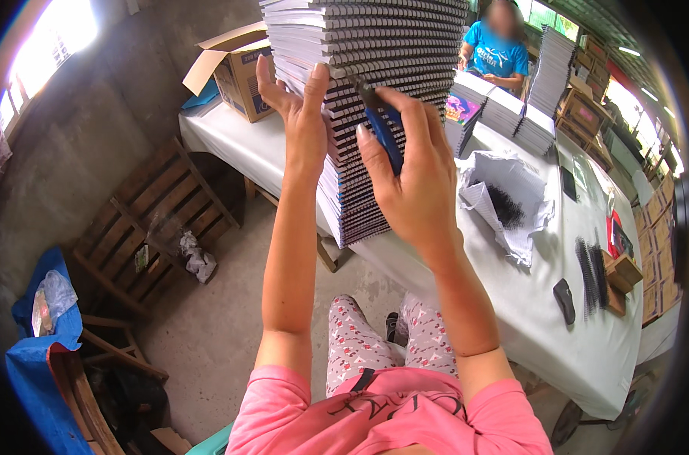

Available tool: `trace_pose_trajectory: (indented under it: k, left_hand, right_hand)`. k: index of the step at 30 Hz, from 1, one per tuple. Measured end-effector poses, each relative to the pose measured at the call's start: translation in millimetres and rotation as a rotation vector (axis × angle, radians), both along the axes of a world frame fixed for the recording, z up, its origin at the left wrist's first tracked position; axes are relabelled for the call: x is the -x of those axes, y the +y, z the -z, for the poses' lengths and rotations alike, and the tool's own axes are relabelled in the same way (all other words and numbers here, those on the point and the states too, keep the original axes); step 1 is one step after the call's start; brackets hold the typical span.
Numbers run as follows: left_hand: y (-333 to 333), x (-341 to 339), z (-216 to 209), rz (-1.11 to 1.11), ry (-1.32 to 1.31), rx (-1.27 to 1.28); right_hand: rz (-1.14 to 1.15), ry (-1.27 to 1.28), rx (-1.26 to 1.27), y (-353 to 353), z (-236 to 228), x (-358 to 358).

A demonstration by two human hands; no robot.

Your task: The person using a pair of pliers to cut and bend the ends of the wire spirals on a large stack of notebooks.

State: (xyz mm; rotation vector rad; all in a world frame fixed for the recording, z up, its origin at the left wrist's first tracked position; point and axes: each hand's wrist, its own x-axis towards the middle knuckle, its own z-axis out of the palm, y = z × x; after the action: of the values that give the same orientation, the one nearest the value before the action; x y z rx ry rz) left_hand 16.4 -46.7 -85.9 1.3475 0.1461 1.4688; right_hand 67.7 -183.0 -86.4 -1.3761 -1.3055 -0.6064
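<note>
White table (557,356): left hand (299,114) spread on notebook stack (375,91), right hand (413,182) gripping blue pliers (385,133).

Counting the things in the room

Two hands (306,114) (413,182) are up, one blue-handled tool (382,129), one tall pile of spiral notebooks (375,83), one open cardboard box (238,68), one crumpled white paper bag (511,201), one long surface (511,303), and one other person in blue (496,49).

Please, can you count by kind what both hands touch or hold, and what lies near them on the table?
Hands: 2, left and right
Tall notebook stack: 1, both hands on it
Blue-handled tool: 1, in the right hand
Open white paper with black coils: 1
Cardboard box: 1
Total: 6
</note>
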Motion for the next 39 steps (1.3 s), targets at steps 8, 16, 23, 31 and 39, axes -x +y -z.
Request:
trace_pose_trajectory:
  k: [8, 16, 23, 31, 39]
  left_hand:
    - [-0.7, -5.4, 1.7, -0.078, -0.028, -0.066]
    - [-0.1, -9.0, 4.6, 0.002, -0.133, -0.117]
    - [3.4, -6.7, 5.9, -0.032, -0.062, -0.092]
    - [1.0, 3.3, -17.5, -0.159, -0.023, -0.018]
    - [15.5, -3.6, -27.3, -0.169, -0.019, -0.059]
  right_hand:
    - [0.280, -0.190, 0.052, 4.9, -11.6, 0.9]
    - [-0.104, 0.129, 0.281, -5.0, -21.7, 8.2]
    - [-0.591, 0.714, 0.375, -12.1, -26.2, 6.3]
    - [0.226, -0.118, 0.035, 3.2, -18.5, 4.1]
    - [0.188, -0.135, 0.074, 9.0, -17.6, 2.3]
